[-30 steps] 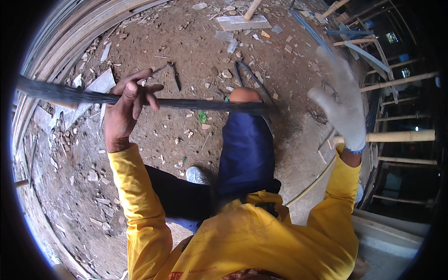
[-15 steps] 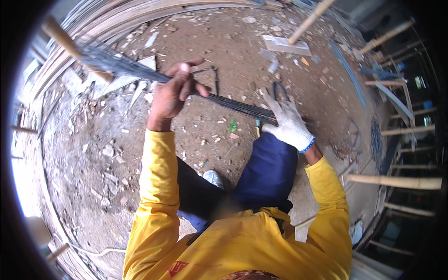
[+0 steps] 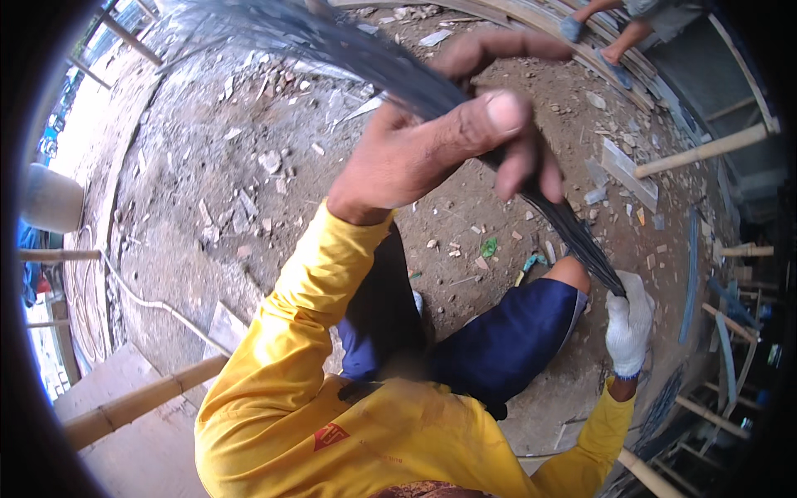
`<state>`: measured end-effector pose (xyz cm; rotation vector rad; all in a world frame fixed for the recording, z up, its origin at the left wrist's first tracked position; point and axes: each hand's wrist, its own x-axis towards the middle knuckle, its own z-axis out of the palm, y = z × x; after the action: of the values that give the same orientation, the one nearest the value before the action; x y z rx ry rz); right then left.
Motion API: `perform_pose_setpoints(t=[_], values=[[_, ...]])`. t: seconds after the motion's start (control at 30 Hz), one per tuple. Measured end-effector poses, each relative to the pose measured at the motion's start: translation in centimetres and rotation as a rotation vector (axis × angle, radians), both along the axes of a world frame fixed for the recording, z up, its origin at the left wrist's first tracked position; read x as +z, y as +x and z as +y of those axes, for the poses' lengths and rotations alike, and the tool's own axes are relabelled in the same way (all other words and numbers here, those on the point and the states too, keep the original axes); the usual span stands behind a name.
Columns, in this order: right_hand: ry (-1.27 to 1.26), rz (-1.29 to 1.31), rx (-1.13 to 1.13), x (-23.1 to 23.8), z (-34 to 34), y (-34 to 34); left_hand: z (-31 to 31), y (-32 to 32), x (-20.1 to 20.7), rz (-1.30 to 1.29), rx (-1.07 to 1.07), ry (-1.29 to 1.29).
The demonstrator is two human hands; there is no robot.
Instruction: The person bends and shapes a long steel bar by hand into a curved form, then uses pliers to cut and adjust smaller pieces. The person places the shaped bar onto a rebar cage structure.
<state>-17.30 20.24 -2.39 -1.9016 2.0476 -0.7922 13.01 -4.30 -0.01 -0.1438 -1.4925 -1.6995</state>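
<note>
A long bundle of thin dark wires (image 3: 573, 236) runs slantwise from the upper left down to the right, its far end fanned out and smeared by motion. My bare left hand (image 3: 448, 137) is raised close to the camera and holds the bundle midway. Its thumb lies over the wires, some fingers curl beneath, and the index finger sticks out. Lower right, beside my knee, my right hand (image 3: 628, 324) in a white knitted glove is closed around the near end of the bundle. A small tool with teal and yellow parts (image 3: 531, 264) lies by the knee, partly hidden.
Rubble and scraps litter the dirt ground (image 3: 332, 191). A co-worker's legs (image 3: 623, 46) stand on long boards at the top right. Bamboo poles (image 3: 706, 149) slant at the right, with another bamboo pole (image 3: 149, 398) at lower left. A pale barrel (image 3: 54, 199) stands far left.
My left hand has risen nearer the camera with the wires. My right hand has moved right and down, its spread fingers now closed on the bundle's end. The view has turned, bringing in the co-worker's legs.
</note>
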Motion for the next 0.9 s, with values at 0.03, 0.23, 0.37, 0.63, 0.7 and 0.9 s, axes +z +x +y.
perform_pose_setpoints(t=[0.03,0.23,0.37,0.63,0.7,0.9], values=[[-0.007,0.039,0.024,0.2,0.0,0.4,0.6,1.3,0.6,-0.083,0.038,-0.038],[0.076,-0.033,0.238,-1.9,-0.7,1.0,11.7,3.8,-10.8,0.129,0.002,0.626],[0.313,0.250,0.264,-4.6,-1.1,1.0,24.3,10.0,-19.7,0.014,-0.477,1.505],[0.288,0.254,0.337,-6.0,-1.4,0.6,21.5,5.2,-24.2,-0.233,-0.234,1.095],[0.259,0.266,0.359,-6.1,-0.8,0.4,18.0,2.5,-24.6,-0.057,-0.108,1.085],[0.271,0.123,0.211,-6.3,0.3,1.5,11.7,1.5,-20.0,0.159,-0.105,0.961]])
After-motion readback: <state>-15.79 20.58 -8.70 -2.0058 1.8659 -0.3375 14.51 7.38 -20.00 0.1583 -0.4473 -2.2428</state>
